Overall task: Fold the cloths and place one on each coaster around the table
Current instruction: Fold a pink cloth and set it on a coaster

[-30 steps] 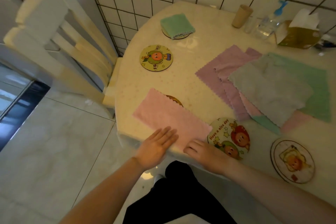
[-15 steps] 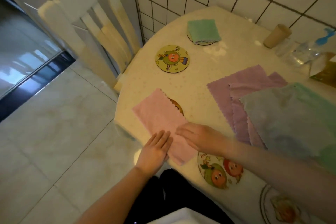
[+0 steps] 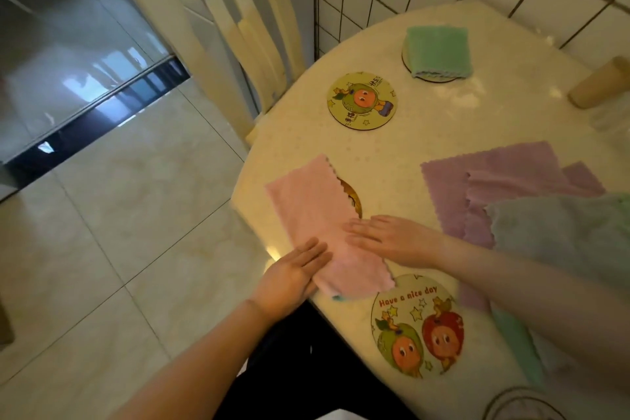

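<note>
**Flattening the half-folded pink cloth at the table edge: points of failure**

The pink cloth [image 3: 320, 225] lies as a long strip along the near-left edge of the table [image 3: 402, 153], folded once by the look of it. Its far end covers most of a coaster [image 3: 351, 198], of which only a dark sliver shows. Its near end reaches the rim of the "Have a nice day" coaster [image 3: 417, 326]. The left hand [image 3: 289, 278] rests flat on the strip's near-left side, partly past the table edge. The right hand [image 3: 392, 239] lies flat across its middle. Both hands are open, fingers extended, and neither has a grip on anything.

Risks, as judged from this layout:
- The strip sits close to the table edge; a sideways push by the left hand could slide it off onto the floor.
- Pressing while sliding could shear the layers apart, so the scalloped edges no longer match.
- The next fold, if made over the hidden coaster, may bunch or drag that coaster.
- The loose pile [image 3: 531, 208] lies near the right forearm, which could disturb it.

One green cloth [image 3: 438, 49] already rests folded on a far coaster, while the orange-figure coaster [image 3: 362, 100] is bare.
</note>
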